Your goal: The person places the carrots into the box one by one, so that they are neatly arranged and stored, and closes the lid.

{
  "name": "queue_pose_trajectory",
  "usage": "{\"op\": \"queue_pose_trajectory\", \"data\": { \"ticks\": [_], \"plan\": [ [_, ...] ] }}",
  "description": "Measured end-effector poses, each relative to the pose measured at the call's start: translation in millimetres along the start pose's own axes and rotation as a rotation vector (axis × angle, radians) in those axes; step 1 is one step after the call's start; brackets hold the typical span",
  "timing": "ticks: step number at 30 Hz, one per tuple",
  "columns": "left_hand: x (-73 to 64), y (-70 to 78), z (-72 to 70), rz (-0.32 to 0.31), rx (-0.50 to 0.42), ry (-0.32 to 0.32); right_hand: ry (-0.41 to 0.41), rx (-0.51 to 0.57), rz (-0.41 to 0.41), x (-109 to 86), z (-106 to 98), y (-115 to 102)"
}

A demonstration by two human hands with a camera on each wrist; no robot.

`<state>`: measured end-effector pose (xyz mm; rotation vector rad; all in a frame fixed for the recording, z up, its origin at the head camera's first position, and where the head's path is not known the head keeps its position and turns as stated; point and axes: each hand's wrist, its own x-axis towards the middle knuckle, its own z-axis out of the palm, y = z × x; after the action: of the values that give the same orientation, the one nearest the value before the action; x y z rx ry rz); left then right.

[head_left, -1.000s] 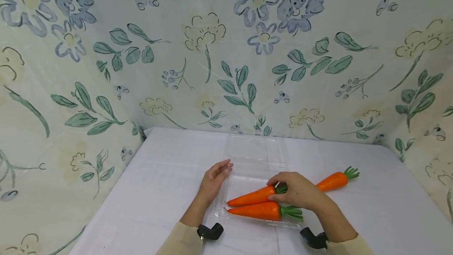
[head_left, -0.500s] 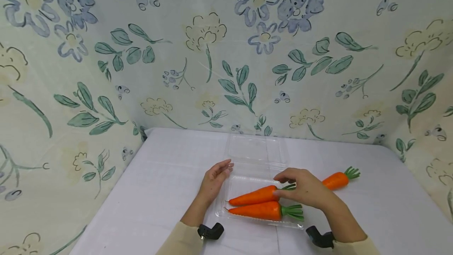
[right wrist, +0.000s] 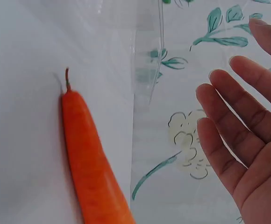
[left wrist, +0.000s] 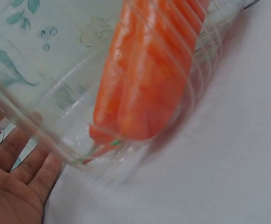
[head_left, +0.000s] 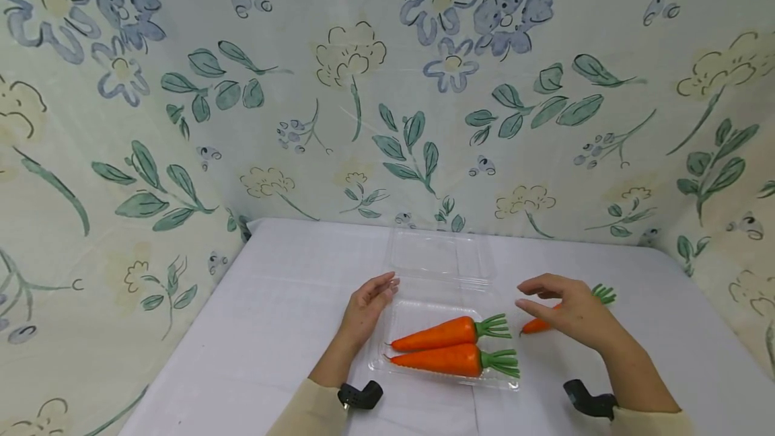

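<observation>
Back carrot (head_left: 436, 334) and front carrot (head_left: 448, 360) lay side by side in clear box (head_left: 412, 313), touching, green tops to the right. Lid (head_left: 432, 254) lay back behind it. Left hand (head_left: 362, 311) was at box's left edge, fingers extended, gripping nothing. Right hand (head_left: 572, 311) hung over third carrot (head_left: 537, 326), thumb and fingers apart, holding nothing; that carrot lay on table (head_left: 272, 321) right of box, partly hidden.

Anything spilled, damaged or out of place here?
Nothing looks spilled or damaged. One possible stray: the third carrot lies outside the open clear container, on the white cloth, while two carrots lie side by side inside.
</observation>
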<state>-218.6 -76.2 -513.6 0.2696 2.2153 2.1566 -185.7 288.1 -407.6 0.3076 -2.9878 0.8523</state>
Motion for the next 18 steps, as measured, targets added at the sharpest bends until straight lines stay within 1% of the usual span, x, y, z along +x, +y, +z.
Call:
{"op": "queue_pose_trajectory", "data": {
  "ticks": [6,8,12,14,18],
  "plan": [
    [1.5,-0.7,2.1,-0.007,-0.003,-0.009,0.008,-0.02,0.103,-7.5,-15.9,30.1],
    [1.9,-0.8,2.2,-0.004,-0.004,-0.015,0.023,-0.017,0.133,-9.1,-20.2,40.9],
    [0.6,-0.2,0.2,-0.001,0.003,-0.001,0.033,-0.012,0.19,-10.0,-22.2,59.7],
    [0.2,-0.2,-0.7,-0.005,0.001,0.011,0.04,-0.031,0.204,-10.5,-21.6,69.2],
    [1.2,0.3,-0.1,-0.014,-0.011,0.0,0.078,-0.074,0.229,-16.8,-21.1,89.7]
  ]
}}
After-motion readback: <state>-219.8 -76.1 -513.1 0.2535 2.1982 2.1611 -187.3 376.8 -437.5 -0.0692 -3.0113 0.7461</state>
